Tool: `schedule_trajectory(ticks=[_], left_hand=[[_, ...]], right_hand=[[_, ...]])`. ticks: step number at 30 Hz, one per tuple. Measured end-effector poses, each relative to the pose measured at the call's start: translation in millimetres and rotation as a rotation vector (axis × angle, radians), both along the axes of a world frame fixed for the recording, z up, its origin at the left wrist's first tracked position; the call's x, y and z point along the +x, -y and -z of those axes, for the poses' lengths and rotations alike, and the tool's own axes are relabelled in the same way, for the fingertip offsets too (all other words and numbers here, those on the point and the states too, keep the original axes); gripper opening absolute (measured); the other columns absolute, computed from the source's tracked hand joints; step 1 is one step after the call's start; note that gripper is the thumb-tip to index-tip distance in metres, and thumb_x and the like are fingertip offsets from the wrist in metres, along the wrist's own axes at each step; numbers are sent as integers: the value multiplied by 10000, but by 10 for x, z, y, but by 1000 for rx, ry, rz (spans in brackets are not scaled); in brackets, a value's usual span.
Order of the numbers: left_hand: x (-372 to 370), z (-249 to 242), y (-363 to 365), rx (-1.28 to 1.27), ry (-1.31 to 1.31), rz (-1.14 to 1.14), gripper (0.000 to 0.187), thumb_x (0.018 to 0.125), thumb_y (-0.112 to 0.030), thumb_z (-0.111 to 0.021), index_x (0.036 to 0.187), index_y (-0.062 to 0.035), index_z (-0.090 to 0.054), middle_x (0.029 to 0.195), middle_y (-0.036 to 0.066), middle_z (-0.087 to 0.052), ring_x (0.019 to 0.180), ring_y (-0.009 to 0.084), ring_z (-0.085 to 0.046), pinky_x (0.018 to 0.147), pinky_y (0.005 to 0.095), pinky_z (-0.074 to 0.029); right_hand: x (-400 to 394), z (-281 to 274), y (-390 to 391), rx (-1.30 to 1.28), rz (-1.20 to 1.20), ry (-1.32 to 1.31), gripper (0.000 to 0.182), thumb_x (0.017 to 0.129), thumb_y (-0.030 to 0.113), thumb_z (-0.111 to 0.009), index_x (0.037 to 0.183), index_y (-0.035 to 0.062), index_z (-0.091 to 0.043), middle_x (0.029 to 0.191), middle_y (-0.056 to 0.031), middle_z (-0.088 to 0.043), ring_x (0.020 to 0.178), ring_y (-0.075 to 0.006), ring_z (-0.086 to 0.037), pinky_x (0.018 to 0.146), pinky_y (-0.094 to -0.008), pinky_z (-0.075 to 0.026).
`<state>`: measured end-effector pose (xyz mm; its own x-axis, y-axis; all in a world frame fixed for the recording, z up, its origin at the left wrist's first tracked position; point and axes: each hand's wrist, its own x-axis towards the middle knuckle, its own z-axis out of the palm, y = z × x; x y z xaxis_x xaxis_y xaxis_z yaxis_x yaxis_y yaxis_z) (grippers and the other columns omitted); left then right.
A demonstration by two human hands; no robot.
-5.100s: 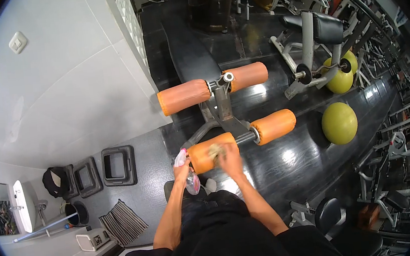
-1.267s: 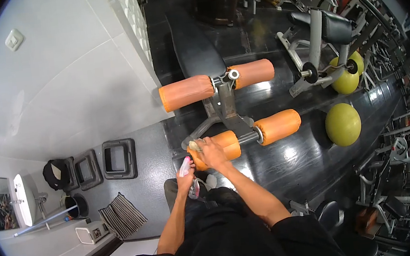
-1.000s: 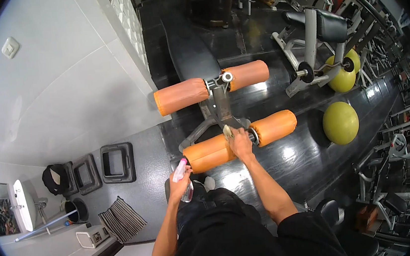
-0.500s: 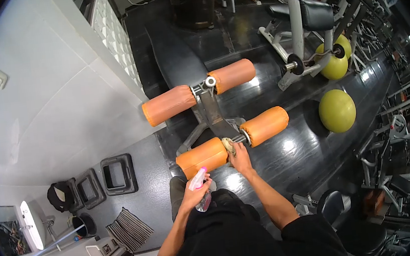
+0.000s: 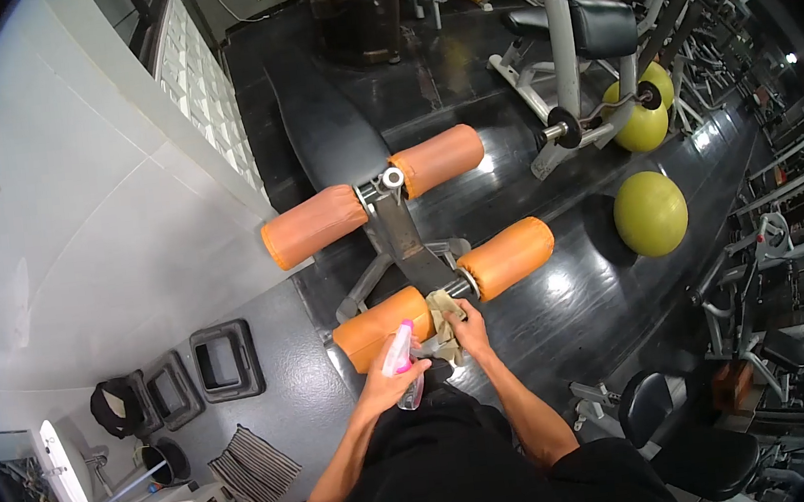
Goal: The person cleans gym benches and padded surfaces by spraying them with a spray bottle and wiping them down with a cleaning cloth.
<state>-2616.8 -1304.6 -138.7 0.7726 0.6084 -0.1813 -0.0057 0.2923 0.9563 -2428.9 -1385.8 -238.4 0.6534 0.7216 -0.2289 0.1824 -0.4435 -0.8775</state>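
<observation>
My left hand (image 5: pixel 388 382) is closed around a clear spray bottle (image 5: pixel 400 351) with a pink and white head, in front of the lower left orange roller (image 5: pixel 371 331). To its right, my right hand (image 5: pixel 469 330) grips a pale yellowish cloth (image 5: pixel 444 317), which hangs by the metal bar between that roller and the lower right orange roller (image 5: pixel 508 258). Two more orange rollers, upper left (image 5: pixel 316 226) and upper right (image 5: pixel 439 160), sit beyond them on the black bench (image 5: pixel 325 127).
A green ball (image 5: pixel 651 214) lies on the dark floor at the right, near a weight machine (image 5: pixel 567 67). Black frames (image 5: pixel 227 360), a striped mat (image 5: pixel 255 467) and a sink (image 5: pixel 65 470) are at the left.
The cloth has come away from the lower left roller's inner end and hangs more unfolded in my right hand. Both hands are nearer each other. The view has shifted slightly.
</observation>
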Motion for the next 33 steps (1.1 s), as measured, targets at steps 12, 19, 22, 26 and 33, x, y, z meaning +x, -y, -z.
schedule_trajectory(ticks=[12, 19, 22, 26, 33], left_hand=[[880, -276, 32, 102, 26, -396, 423, 902, -34, -624, 1297, -14, -474, 1027, 46, -605, 824, 108, -606, 731, 275, -526], [1292, -431, -237, 259, 119, -138, 389, 881, -43, -651, 1251, -1, -539, 1050, 56, -634, 925, 109, -594, 804, 263, -489], [1403, -136, -367, -131, -42, 9, 398, 891, -61, -653, 1265, -1, -529, 1054, 30, -630, 859, 77, -591, 711, 239, -505], [1595, -134, -326, -84, 72, -252, 327, 894, -67, -658, 1203, -27, -559, 926, -10, -609, 703, 63, -567, 605, 226, -486], [1795, -100, -643, 131, -68, -398, 226, 883, -56, -652, 1097, -48, -581, 894, -7, -617, 658, 53, -532, 590, 225, -468]], right_hand=[[44, -223, -376, 475, 259, -1604, 396, 942, 392, -484, 1125, 61, -600, 930, -71, -649, 831, -203, -644, 759, -336, -531], [350, -320, -465, 387, 331, -1468, 320, 930, 376, -502, 1039, 98, -618, 909, -70, -661, 805, -200, -648, 763, -349, -531], [651, -22, -271, 526, 105, -1674, 312, 936, 329, -514, 1136, 100, -586, 1037, -65, -644, 972, -216, -622, 875, -380, -497], [1028, -248, -44, 420, 392, -1172, 411, 945, 341, -480, 1285, 111, -499, 1187, -44, -603, 1057, -207, -588, 944, -388, -464], [1753, -331, 326, 479, 608, -1163, 351, 948, 354, -499, 1216, 137, -564, 1138, -20, -627, 1026, -208, -601, 899, -371, -474]])
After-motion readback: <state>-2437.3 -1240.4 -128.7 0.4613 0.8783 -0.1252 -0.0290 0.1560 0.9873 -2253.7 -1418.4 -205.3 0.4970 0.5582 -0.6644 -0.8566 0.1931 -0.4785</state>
